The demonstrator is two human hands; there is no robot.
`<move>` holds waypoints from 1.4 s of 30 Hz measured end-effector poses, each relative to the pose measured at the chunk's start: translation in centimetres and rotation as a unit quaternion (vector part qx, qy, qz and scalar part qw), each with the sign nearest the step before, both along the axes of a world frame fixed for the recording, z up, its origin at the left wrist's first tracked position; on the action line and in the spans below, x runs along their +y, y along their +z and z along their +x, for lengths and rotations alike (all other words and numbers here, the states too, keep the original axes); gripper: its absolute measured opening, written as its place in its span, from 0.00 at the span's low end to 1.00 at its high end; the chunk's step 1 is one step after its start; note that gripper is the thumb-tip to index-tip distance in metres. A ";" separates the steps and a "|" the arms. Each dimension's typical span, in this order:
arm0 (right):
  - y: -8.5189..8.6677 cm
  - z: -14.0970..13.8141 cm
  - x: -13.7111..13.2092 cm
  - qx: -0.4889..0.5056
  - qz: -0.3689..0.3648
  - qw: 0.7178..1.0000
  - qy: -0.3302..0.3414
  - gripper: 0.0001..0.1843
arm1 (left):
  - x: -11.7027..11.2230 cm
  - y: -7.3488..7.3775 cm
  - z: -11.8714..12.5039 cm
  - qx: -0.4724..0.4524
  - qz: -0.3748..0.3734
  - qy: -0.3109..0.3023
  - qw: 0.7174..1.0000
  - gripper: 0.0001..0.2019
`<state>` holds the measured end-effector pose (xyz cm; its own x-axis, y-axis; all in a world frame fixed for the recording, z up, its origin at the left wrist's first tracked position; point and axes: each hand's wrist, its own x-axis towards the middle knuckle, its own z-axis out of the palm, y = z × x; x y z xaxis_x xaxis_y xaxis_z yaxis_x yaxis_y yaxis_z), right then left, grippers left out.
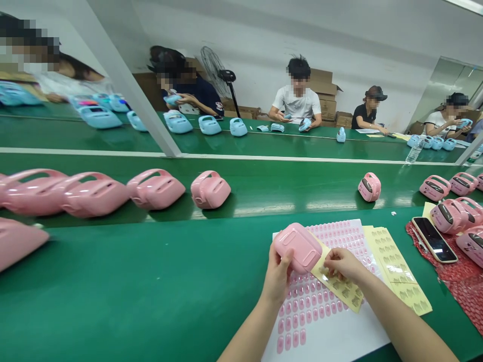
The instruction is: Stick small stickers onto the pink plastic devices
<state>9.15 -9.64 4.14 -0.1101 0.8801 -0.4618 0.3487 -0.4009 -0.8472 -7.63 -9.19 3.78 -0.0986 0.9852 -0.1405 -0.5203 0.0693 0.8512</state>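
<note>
My left hand (278,274) grips a pink plastic casing (298,247) with rounded corners, its flat side turned up. The fingers of my right hand (341,264) are pinched together over a yellow sticker sheet (345,291); whether a sticker is between them is too small to make out. This strip lies across a white sheet (324,337) covered in rows of small pink oval stickers (296,322). More yellow sticker sheets (396,271) lie just right of my right hand.
Pink handled casings (156,188) stand along the green belt (264,188). At right, a phone (434,240) lies near red bubble wrap (462,281) and more pink units (449,216). Across the belt, several people handle blue casings (209,125). A slanted white post (132,80) rises at left.
</note>
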 end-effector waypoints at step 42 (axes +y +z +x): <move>3.3 0.5 0.0 -0.085 0.268 0.959 -0.033 0.04 | -0.6 1.2 -0.7 -0.060 -0.039 0.051 0.996 0.23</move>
